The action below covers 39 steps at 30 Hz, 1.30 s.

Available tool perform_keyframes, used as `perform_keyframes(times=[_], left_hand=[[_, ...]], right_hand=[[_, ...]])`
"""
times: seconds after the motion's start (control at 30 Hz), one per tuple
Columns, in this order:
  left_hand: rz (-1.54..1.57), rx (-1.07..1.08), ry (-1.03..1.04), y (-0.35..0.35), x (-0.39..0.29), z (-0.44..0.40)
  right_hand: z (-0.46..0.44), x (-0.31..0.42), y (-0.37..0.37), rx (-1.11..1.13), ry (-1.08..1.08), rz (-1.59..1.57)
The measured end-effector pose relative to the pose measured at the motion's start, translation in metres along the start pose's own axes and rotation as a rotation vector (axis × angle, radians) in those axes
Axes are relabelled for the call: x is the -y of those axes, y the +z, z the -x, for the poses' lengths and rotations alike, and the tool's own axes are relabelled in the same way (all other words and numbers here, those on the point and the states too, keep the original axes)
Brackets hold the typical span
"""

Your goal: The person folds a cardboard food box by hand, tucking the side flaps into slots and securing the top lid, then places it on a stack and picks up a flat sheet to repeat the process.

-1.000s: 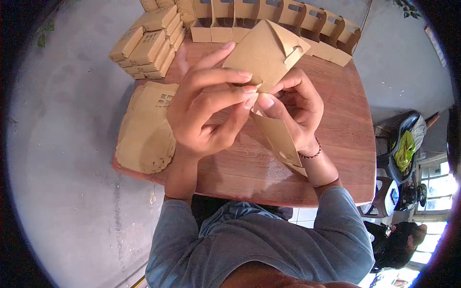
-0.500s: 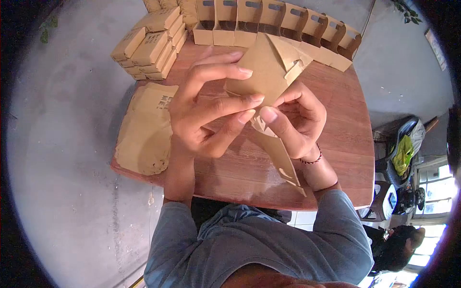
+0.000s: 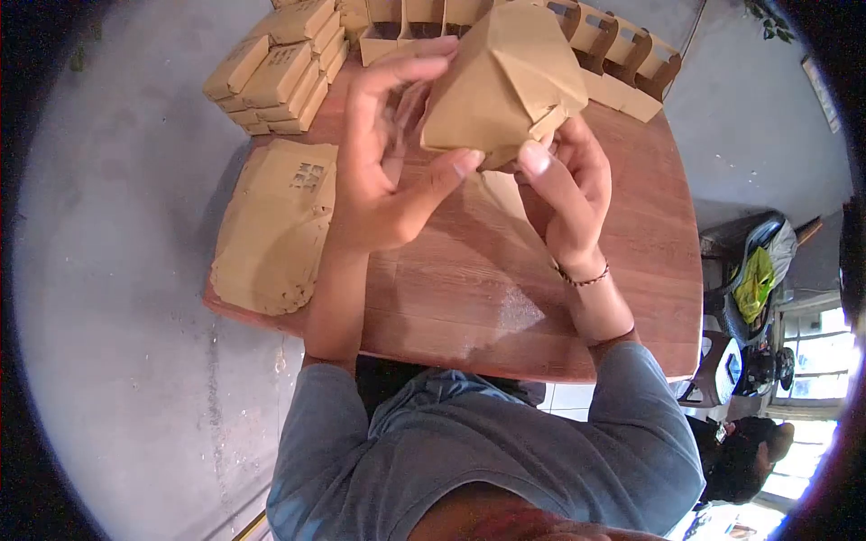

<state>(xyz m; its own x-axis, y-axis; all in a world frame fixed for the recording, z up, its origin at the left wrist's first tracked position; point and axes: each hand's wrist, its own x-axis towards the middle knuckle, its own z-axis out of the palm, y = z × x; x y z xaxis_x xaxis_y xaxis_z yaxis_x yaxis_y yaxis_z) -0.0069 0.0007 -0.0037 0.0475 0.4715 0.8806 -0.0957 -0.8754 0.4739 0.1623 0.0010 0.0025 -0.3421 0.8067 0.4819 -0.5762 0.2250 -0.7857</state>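
Raised and turned since the earlier frame, the cardboard box (image 3: 492, 90) now shows more of its folded sides, and the left hand (image 3: 374, 185) has opened wider around it. In the head view, the box is above the table's far part, in front of the row of handled boxes (image 3: 622, 68) along the far edge. The left grip is spread, fingers up beside the box and thumb at its lower edge; the right hand (image 3: 573, 185) pinches its lower right corner near a tab, wrist bent. Dark block lettering in two rows marks the flat cardboard stack (image 3: 262, 239) at the table's (image 3: 433, 298) left edge; the piled boxes (image 3: 275, 81) at the far-left corner carry print too blurred to read surely.
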Motion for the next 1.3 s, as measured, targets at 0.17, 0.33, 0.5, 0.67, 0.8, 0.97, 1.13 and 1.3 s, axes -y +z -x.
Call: perform_keyframes(times=[0.17, 0.33, 0.5, 0.67, 0.8, 0.97, 1.13, 1.3], left_hand=[[0.008, -0.132, -0.023, -0.006, 0.015, 0.003], [-0.234, -0.262, 0.062, 0.004, 0.013, 0.009], [-0.376, -0.275, 0.092, 0.009, 0.009, 0.01], [-0.575, -0.272, 0.193, 0.005, 0.007, 0.008], [-0.597, -0.245, 0.219, 0.007, 0.004, 0.008], [-0.673, -0.205, 0.36, 0.003, 0.009, 0.004], [-0.704, -0.203, 0.335, -0.002, 0.013, 0.005], [-0.583, -0.199, 0.283, 0.005, 0.002, -0.006]], right_hand=[[-0.002, 0.005, 0.003, 0.02, -0.076, 0.167], [0.002, 0.003, 0.0, -0.055, -0.015, 0.335], [-0.001, -0.009, -0.005, -0.12, -0.148, 0.479], [-0.007, -0.011, -0.001, -0.146, -0.215, 0.536], [-0.004, -0.005, 0.003, -0.178, -0.182, 0.521], [-0.005, -0.013, 0.001, -0.18, -0.297, 0.551], [-0.004, -0.011, 0.003, -0.205, -0.199, 0.533], [-0.015, -0.017, -0.013, -0.082, -0.28, 0.677]])
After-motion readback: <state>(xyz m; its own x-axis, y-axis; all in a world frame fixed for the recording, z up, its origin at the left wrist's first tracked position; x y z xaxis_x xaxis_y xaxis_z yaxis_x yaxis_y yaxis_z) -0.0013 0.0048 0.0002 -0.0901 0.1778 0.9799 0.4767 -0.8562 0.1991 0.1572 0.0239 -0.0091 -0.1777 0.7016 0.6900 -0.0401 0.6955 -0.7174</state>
